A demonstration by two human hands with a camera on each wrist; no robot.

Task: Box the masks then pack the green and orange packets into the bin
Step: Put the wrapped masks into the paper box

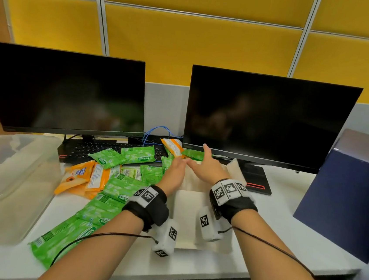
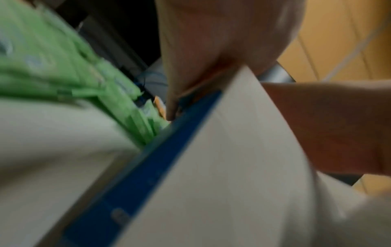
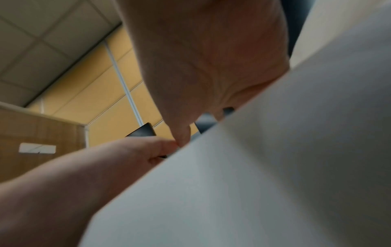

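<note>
A white mask box (image 1: 191, 211) lies open in the middle of the desk, with a cream stack of masks (image 1: 234, 169) at its far end. My left hand (image 1: 174, 169) is at the box's far left edge; the left wrist view shows the blue-edged flap (image 2: 232, 167) running between its thumb and fingers. My right hand (image 1: 205, 167) lies just to the right, fingers straight and spread over the box, its thumb touching the left hand. Green packets (image 1: 114, 187) and orange packets (image 1: 79, 174) lie scattered to the left. The clear plastic bin (image 1: 4, 178) stands at far left.
Two dark monitors (image 1: 270, 119) stand at the back, with a black keyboard (image 1: 100, 149) under several packets. One more orange packet (image 1: 173, 146) leans by the right monitor's base. A tall dark blue box (image 1: 351, 191) stands at the desk's right.
</note>
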